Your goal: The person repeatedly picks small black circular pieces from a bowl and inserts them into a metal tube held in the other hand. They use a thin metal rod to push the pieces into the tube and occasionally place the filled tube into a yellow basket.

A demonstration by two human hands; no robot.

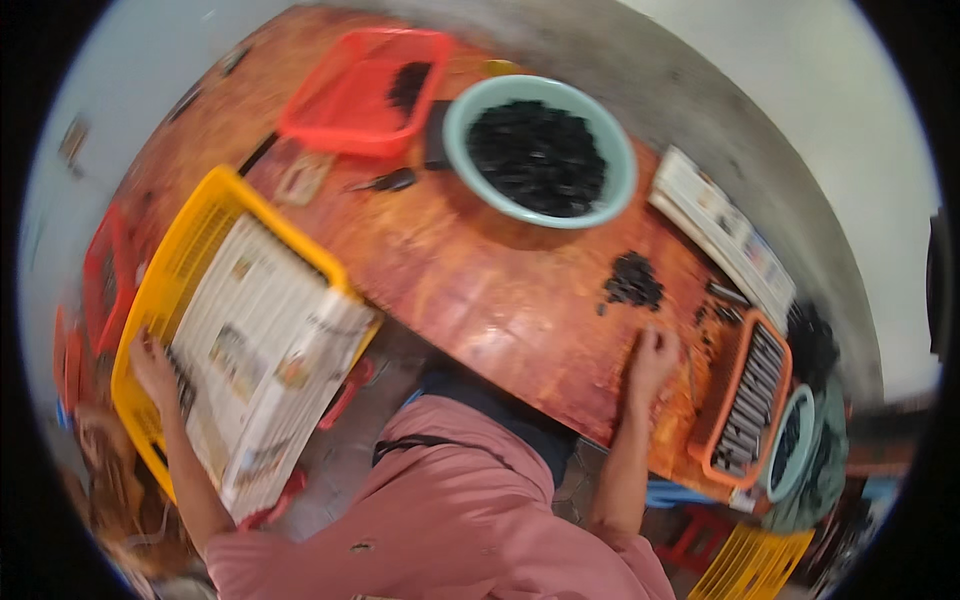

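Note:
At the left, my left hand reaches inside the yellow basket, beside a short row of dark pieces. Its fingers are blurred, so their grip is unclear. Newspaper with print and pictures lines the basket and hangs over its near right side. My right hand rests low over the reddish wooden table, fingers curled closed; anything between them is hidden. Just beyond it lies a small pile of black pieces. To its right stands an orange basket packed with rows of dark and grey strips.
A pale green basin full of black pieces stands at the back. Left of it sits a red tray with a few dark pieces, and a dark-handled tool lies nearby. Folded newspapers line the wall side. Another basin is far right.

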